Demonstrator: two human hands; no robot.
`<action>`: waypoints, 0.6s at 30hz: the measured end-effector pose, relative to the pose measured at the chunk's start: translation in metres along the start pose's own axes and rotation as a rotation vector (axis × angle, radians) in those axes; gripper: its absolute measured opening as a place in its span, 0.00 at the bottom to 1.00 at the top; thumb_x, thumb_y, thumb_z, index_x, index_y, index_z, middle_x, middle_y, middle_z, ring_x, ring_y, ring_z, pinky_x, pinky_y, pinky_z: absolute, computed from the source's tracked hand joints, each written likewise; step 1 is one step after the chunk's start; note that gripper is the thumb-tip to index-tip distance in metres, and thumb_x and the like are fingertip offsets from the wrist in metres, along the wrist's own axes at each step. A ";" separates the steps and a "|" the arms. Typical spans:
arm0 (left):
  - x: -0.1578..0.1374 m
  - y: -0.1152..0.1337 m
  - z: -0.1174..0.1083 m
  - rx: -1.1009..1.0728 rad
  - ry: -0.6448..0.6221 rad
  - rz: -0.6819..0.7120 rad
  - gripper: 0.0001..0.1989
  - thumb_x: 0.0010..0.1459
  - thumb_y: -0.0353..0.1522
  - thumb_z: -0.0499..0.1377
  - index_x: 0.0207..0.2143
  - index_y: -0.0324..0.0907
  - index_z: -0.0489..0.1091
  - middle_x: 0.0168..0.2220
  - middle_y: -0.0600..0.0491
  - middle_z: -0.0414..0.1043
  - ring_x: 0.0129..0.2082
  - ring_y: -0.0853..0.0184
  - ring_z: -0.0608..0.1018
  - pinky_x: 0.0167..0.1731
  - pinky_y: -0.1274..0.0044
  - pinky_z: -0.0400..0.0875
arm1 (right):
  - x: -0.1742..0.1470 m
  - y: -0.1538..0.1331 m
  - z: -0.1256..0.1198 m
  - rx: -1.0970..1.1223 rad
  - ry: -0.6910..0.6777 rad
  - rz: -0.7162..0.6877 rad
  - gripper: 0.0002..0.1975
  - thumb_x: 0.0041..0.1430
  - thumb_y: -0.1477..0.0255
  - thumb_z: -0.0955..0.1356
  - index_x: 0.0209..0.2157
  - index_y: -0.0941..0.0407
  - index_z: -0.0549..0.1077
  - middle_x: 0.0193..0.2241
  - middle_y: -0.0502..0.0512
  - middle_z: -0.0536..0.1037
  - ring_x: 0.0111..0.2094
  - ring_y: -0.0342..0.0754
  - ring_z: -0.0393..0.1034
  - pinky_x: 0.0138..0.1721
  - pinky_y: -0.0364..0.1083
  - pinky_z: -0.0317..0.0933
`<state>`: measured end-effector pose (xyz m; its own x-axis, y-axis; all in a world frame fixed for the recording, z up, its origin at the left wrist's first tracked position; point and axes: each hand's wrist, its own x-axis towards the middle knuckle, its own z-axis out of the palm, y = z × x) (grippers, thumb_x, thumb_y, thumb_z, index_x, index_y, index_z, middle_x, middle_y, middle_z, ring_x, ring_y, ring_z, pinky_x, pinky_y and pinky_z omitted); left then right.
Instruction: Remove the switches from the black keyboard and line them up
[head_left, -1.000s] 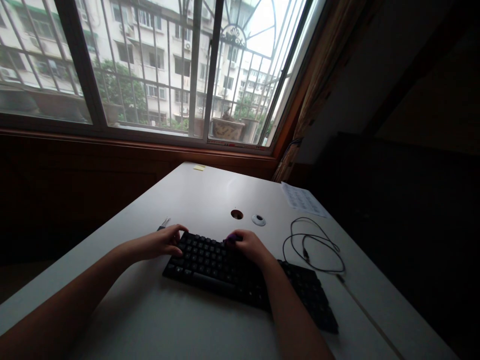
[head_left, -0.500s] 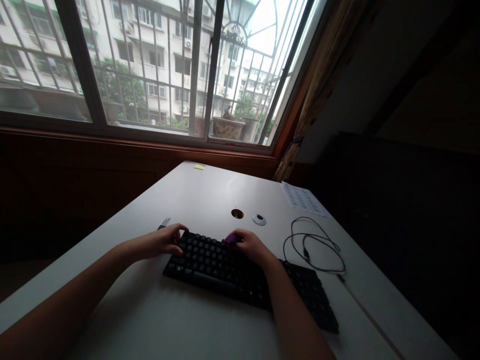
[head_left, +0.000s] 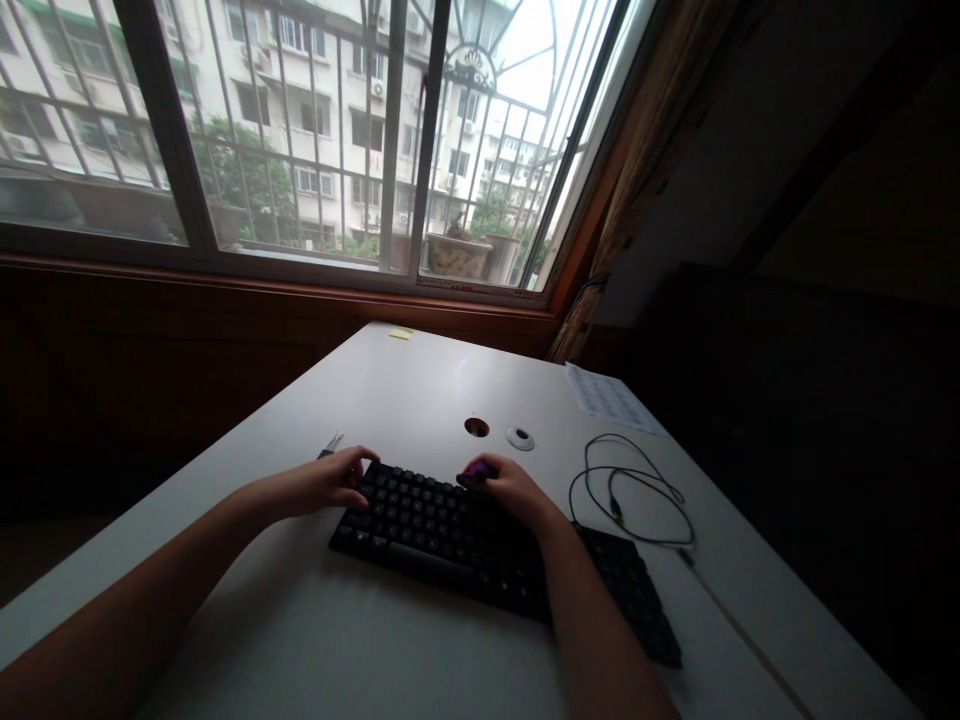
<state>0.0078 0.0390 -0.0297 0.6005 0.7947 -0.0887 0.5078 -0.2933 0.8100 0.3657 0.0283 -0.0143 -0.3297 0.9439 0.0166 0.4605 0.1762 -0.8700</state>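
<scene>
A black keyboard lies at a slant on the white table, its right part crossed by my right forearm. My left hand grips the keyboard's left end, fingers at the back corner and thumb on the near side of the keys. Over the back rows, right of the keyboard's middle, my right hand is closed around a small purple object. Most of that object is hidden in the fingers, so its kind does not show. Behind my left hand lies a small dark tool with a light metal tip, partly covered.
A black cable lies coiled on the white table to the right. Behind the keyboard are a round cable hole and a white ring-shaped cover. Printed paper and a yellow note lie farther back.
My right hand has shifted slightly right along the back of the keyboard with the purple object. My left hand stays in place on the keyboard.
</scene>
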 end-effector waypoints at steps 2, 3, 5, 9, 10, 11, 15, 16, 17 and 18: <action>0.000 0.000 0.000 -0.001 -0.002 -0.003 0.31 0.53 0.37 0.65 0.57 0.48 0.59 0.40 0.53 0.67 0.38 0.60 0.72 0.40 0.70 0.67 | 0.000 0.001 -0.001 0.006 -0.029 -0.011 0.11 0.53 0.65 0.72 0.36 0.58 0.78 0.32 0.54 0.80 0.34 0.48 0.72 0.37 0.45 0.64; 0.000 0.000 0.000 0.001 -0.006 -0.006 0.31 0.53 0.37 0.65 0.57 0.47 0.59 0.40 0.53 0.66 0.39 0.60 0.72 0.40 0.70 0.67 | 0.000 0.001 -0.001 0.012 -0.035 -0.014 0.11 0.53 0.66 0.72 0.36 0.58 0.78 0.32 0.54 0.80 0.35 0.48 0.72 0.37 0.45 0.64; -0.001 0.004 -0.001 0.010 -0.014 -0.012 0.30 0.53 0.37 0.64 0.57 0.47 0.59 0.40 0.53 0.66 0.39 0.60 0.72 0.40 0.70 0.67 | 0.000 0.000 -0.002 0.026 -0.039 -0.015 0.11 0.53 0.66 0.72 0.36 0.57 0.78 0.33 0.54 0.80 0.35 0.48 0.73 0.38 0.45 0.64; -0.002 0.008 -0.001 0.007 -0.006 -0.015 0.30 0.53 0.37 0.64 0.57 0.47 0.59 0.39 0.53 0.65 0.39 0.60 0.72 0.41 0.70 0.67 | -0.004 -0.008 -0.004 0.021 -0.055 -0.048 0.10 0.54 0.68 0.71 0.37 0.57 0.78 0.34 0.54 0.81 0.36 0.48 0.73 0.39 0.46 0.64; -0.002 0.008 -0.001 0.003 -0.003 -0.013 0.30 0.53 0.37 0.64 0.56 0.47 0.59 0.39 0.53 0.65 0.39 0.60 0.72 0.41 0.70 0.67 | -0.006 -0.010 -0.004 -0.004 -0.059 -0.063 0.09 0.53 0.70 0.71 0.37 0.57 0.78 0.35 0.54 0.81 0.37 0.48 0.73 0.40 0.46 0.64; -0.001 0.007 -0.001 0.001 -0.003 -0.011 0.30 0.53 0.37 0.64 0.56 0.46 0.59 0.39 0.53 0.65 0.39 0.60 0.72 0.40 0.70 0.67 | -0.007 -0.011 -0.004 -0.038 -0.058 -0.080 0.08 0.52 0.72 0.71 0.36 0.57 0.78 0.35 0.54 0.81 0.37 0.49 0.73 0.41 0.46 0.64; -0.001 0.004 -0.001 0.003 -0.011 -0.010 0.30 0.54 0.37 0.64 0.57 0.46 0.59 0.40 0.52 0.65 0.39 0.60 0.72 0.40 0.70 0.67 | -0.011 -0.008 0.000 -0.148 0.006 -0.115 0.11 0.49 0.80 0.68 0.34 0.56 0.79 0.36 0.54 0.81 0.39 0.49 0.74 0.43 0.46 0.64; -0.001 0.004 -0.001 0.006 -0.010 -0.011 0.30 0.54 0.37 0.64 0.57 0.46 0.59 0.41 0.52 0.66 0.39 0.60 0.72 0.40 0.70 0.67 | -0.012 -0.006 0.001 -0.162 0.028 -0.114 0.12 0.49 0.81 0.67 0.34 0.56 0.79 0.36 0.54 0.81 0.39 0.49 0.74 0.43 0.47 0.64; -0.001 0.004 -0.001 0.006 -0.010 -0.014 0.30 0.54 0.37 0.64 0.57 0.46 0.59 0.41 0.52 0.66 0.39 0.60 0.72 0.40 0.70 0.67 | -0.013 -0.005 0.003 -0.175 0.047 -0.114 0.13 0.48 0.82 0.67 0.34 0.56 0.79 0.35 0.54 0.81 0.39 0.50 0.74 0.43 0.47 0.64; -0.001 0.005 -0.001 0.004 -0.010 -0.018 0.30 0.54 0.37 0.64 0.57 0.46 0.59 0.41 0.52 0.66 0.39 0.60 0.72 0.40 0.70 0.67 | -0.013 -0.003 0.004 -0.189 0.060 -0.116 0.14 0.48 0.82 0.66 0.34 0.56 0.79 0.35 0.54 0.81 0.39 0.50 0.74 0.43 0.47 0.64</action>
<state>0.0090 0.0369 -0.0247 0.5974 0.7945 -0.1091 0.5212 -0.2812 0.8058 0.3650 0.0143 -0.0141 -0.3425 0.9282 0.1452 0.5701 0.3282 -0.7532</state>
